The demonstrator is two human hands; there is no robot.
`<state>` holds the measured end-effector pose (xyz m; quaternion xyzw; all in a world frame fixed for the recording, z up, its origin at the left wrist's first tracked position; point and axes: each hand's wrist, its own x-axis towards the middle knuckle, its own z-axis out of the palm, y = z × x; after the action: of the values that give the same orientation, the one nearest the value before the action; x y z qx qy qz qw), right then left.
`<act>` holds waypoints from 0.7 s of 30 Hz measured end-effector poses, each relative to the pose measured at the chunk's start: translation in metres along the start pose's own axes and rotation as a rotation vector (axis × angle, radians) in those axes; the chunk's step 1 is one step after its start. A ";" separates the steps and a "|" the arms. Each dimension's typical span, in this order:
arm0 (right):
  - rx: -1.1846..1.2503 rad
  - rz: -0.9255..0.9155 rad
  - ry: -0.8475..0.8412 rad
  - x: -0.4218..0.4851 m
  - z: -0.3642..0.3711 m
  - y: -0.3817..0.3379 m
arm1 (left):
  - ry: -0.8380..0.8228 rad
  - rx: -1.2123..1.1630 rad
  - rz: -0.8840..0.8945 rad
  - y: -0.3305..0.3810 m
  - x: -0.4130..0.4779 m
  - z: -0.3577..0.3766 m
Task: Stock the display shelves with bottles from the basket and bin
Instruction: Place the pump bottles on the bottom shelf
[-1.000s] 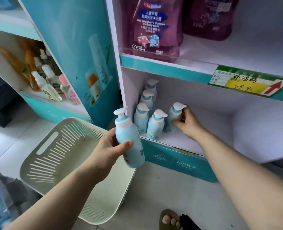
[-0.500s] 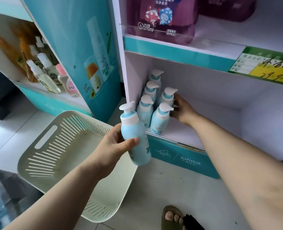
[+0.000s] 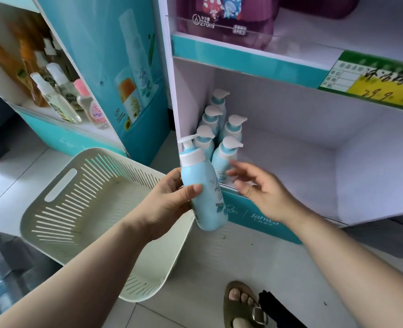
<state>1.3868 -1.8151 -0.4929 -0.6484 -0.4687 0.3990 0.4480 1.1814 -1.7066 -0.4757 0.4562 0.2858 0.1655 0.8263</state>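
My left hand (image 3: 172, 197) grips a light blue pump bottle (image 3: 203, 190) with a white top, held upright in front of the lower shelf's left corner. My right hand (image 3: 259, 188) hovers just right of that bottle, fingers spread and relaxed, holding nothing. Several matching blue pump bottles (image 3: 226, 136) stand in two rows at the left end of the white lower shelf (image 3: 302, 166). A cream slotted basket (image 3: 61, 209) sits on the floor below my left arm, and no bottles show inside it.
Purple bottles (image 3: 221, 17) fill the upper shelf above a green and yellow price tag (image 3: 373, 84). A teal display (image 3: 96, 67) at left holds clear and pink-capped bottles (image 3: 72, 102). My sandalled foot (image 3: 243, 304) rests on the tiled floor.
My right hand let go of the shelf bottle it was placing and drew back out of the shelf toward the bottle in my left hand. The left hand raised its bottle slightly.
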 end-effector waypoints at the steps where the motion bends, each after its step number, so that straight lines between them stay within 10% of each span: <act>1: 0.041 0.023 -0.068 -0.007 0.007 -0.007 | -0.029 -0.005 0.005 0.000 0.000 0.003; 7: 0.318 0.141 -0.168 -0.023 0.019 -0.024 | -0.114 0.072 0.063 -0.004 -0.001 0.026; 21: -0.256 0.253 0.458 0.056 -0.063 0.041 | 0.358 0.486 0.231 -0.005 0.017 0.024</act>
<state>1.4699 -1.7809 -0.5196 -0.8262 -0.3173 0.2324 0.4033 1.2095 -1.7157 -0.4749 0.6334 0.4040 0.2628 0.6055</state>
